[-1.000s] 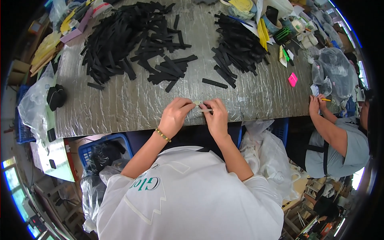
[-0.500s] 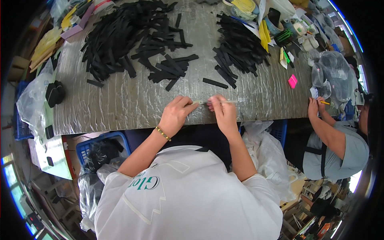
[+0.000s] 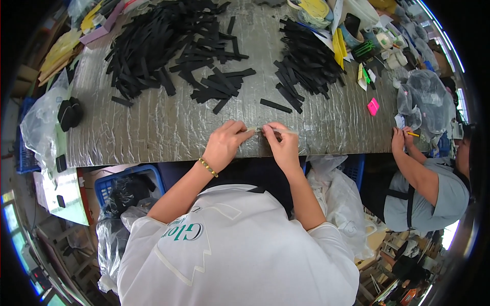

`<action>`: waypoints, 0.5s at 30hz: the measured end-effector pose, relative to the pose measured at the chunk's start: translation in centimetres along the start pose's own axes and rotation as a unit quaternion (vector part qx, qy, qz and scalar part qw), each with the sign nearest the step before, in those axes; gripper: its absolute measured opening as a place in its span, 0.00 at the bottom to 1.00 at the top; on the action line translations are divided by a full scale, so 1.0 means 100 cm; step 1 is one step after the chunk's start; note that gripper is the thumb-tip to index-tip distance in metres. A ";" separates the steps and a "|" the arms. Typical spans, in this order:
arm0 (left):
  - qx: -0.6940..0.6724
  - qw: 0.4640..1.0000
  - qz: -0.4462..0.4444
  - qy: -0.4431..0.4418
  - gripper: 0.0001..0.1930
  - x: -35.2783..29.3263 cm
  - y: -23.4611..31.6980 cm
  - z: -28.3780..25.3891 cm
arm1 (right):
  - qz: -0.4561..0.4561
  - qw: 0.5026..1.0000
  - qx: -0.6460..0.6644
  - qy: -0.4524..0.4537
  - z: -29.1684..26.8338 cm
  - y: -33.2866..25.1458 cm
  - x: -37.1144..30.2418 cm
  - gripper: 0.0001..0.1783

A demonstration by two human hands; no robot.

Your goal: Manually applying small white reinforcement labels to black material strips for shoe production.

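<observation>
Over the near edge of the table, my left hand (image 3: pixel 225 144) and my right hand (image 3: pixel 284 149) face each other a short way apart. Both are closed in a pinch. Between the fingertips runs a narrow pale strip (image 3: pixel 259 130), partly hidden by my fingers; its exact kind is too small to make out. Just beyond my right hand lies a single black fabric strip (image 3: pixel 275 105). A large heap of black strips (image 3: pixel 145 53) covers the far left of the table, and a smaller pile of black strips (image 3: pixel 311 61) lies farther right.
The table (image 3: pixel 168 132) has a crinkled, film-like cover. A pink piece (image 3: pixel 373 106) and clear plastic bags (image 3: pixel 429 94) lie to the right. There, a person (image 3: pixel 426 186) holds something yellow. Blue baskets with bags, one basket (image 3: pixel 104 189) at left, stand below the edge.
My right hand has shifted slightly and its fingers have changed position on the pale strip. Less of the strip now sticks out to the right. My left hand stays nearly in place.
</observation>
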State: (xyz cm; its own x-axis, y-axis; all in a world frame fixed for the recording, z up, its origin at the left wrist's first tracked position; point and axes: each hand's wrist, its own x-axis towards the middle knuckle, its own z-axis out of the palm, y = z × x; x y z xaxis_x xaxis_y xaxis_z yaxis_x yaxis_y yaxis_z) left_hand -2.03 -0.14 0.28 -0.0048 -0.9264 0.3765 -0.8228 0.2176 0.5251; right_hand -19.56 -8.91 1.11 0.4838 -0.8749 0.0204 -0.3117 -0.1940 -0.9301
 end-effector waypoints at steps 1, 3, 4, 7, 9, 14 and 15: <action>0.007 1.000 0.005 0.006 0.16 0.000 0.000 0.000 | 0.000 1.000 0.000 0.000 0.000 0.001 0.000 0.10; 0.014 1.000 0.010 0.011 0.16 0.001 0.001 0.001 | -0.027 0.999 -0.030 0.008 0.001 0.002 0.001 0.10; 0.012 1.000 0.007 0.012 0.16 0.000 0.001 0.000 | -0.027 0.999 -0.032 0.007 0.002 0.003 0.001 0.10; 0.000 1.000 -0.013 0.004 0.16 -0.001 0.002 0.000 | -0.064 0.997 -0.038 0.007 0.001 0.004 -0.001 0.10; -0.008 1.000 -0.028 -0.006 0.16 -0.001 0.002 0.000 | -0.082 0.996 -0.035 0.013 -0.001 0.003 -0.004 0.10; -0.011 0.999 -0.033 0.032 0.22 -0.002 0.003 0.001 | -0.039 0.998 -0.022 -0.033 0.003 -0.007 -0.005 0.09; -0.010 0.999 -0.033 0.032 0.22 -0.003 0.002 0.002 | -0.032 0.998 -0.015 -0.048 0.006 -0.008 -0.005 0.08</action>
State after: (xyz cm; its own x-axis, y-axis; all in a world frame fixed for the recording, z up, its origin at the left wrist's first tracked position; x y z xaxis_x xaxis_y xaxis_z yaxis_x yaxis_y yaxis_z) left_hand -2.30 0.13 0.17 0.0862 -0.9174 0.3886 -0.8081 0.1637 0.5658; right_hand -19.02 -8.08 1.65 0.5786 -0.8145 0.0433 -0.3016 -0.2630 -0.9165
